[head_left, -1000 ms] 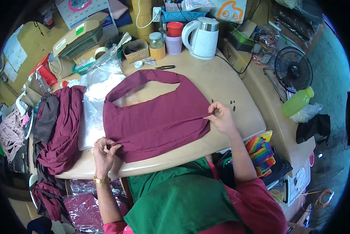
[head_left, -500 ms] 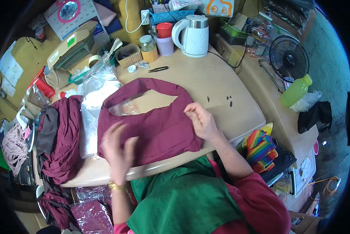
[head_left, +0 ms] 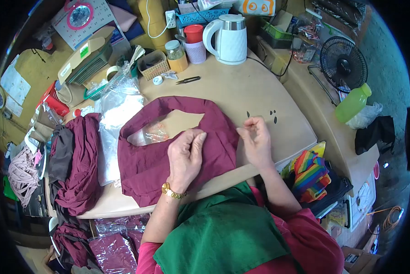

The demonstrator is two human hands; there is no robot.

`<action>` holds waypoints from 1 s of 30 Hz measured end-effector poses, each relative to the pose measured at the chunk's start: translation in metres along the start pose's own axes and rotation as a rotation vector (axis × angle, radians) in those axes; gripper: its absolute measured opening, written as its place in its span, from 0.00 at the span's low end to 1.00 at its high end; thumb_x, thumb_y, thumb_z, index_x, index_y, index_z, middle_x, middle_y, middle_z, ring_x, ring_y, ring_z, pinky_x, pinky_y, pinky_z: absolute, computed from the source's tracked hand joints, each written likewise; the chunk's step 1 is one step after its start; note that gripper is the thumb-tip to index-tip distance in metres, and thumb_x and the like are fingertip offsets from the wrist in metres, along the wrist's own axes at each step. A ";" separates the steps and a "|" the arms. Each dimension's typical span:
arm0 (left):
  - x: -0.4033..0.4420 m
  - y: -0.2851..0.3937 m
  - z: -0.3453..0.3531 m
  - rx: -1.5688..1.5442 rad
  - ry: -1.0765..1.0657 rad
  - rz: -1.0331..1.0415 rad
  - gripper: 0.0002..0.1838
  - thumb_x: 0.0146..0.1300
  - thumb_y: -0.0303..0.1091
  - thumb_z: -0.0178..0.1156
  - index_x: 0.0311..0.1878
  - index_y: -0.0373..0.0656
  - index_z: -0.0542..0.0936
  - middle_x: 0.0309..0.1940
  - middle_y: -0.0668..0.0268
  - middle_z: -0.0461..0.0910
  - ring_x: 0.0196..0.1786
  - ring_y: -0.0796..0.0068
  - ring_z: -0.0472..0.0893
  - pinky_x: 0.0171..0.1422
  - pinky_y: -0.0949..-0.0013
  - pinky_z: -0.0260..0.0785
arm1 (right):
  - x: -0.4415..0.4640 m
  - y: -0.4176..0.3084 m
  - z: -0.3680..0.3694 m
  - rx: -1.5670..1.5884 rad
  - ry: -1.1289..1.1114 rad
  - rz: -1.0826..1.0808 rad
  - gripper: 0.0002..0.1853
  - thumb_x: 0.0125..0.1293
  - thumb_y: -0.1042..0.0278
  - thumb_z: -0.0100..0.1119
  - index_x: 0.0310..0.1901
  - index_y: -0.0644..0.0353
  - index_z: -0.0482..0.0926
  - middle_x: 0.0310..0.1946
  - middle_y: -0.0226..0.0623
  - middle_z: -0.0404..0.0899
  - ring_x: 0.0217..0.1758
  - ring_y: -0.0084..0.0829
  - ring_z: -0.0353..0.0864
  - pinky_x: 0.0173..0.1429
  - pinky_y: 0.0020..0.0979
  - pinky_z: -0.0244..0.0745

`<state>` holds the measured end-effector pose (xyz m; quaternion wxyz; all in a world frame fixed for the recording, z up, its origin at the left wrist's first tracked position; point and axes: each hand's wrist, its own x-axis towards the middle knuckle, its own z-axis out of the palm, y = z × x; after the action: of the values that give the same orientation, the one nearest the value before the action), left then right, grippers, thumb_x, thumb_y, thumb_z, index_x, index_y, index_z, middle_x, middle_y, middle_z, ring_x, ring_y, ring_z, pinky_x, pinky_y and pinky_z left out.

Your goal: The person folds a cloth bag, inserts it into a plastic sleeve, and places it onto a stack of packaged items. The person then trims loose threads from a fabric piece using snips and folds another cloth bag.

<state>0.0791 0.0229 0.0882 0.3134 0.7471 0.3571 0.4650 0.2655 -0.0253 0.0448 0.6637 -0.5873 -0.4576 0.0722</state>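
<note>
Maroon cloth bag w/ wide strap (head_left: 143,166) lies on smooth beige bench (head_left: 271,89), mid-view. Bare L hand (head_left: 185,153) is over bag's 3 o'clock half, bare R hand (head_left: 258,144) just by its 3 o'clock edge; fingers of both bent, can't tell if gripping cloth.

Both hands up, fingers bent!

Here's the left hand (head_left: 185,150), back uppermost, fingers curled, thumb alongside; its forearm (head_left: 161,221) slants far and right. Across to the right, the right hand (head_left: 259,145) stands apart, thumb pointing left, fingers bent, its forearm (head_left: 279,189) angling far and left.
</note>
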 end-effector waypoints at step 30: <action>0.003 0.018 -0.002 0.264 -0.193 0.152 0.19 0.61 0.46 0.70 0.38 0.37 0.80 0.28 0.56 0.81 0.33 0.57 0.82 0.39 0.60 0.73 | 0.000 -0.008 -0.010 -0.204 -0.422 -0.272 0.11 0.57 0.67 0.70 0.40 0.59 0.83 0.33 0.36 0.81 0.41 0.35 0.82 0.71 0.47 0.58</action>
<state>0.0824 0.0153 0.1047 0.2092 0.8477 0.3259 0.3625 0.2690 -0.0350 0.0525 0.4946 -0.5561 -0.6655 0.0566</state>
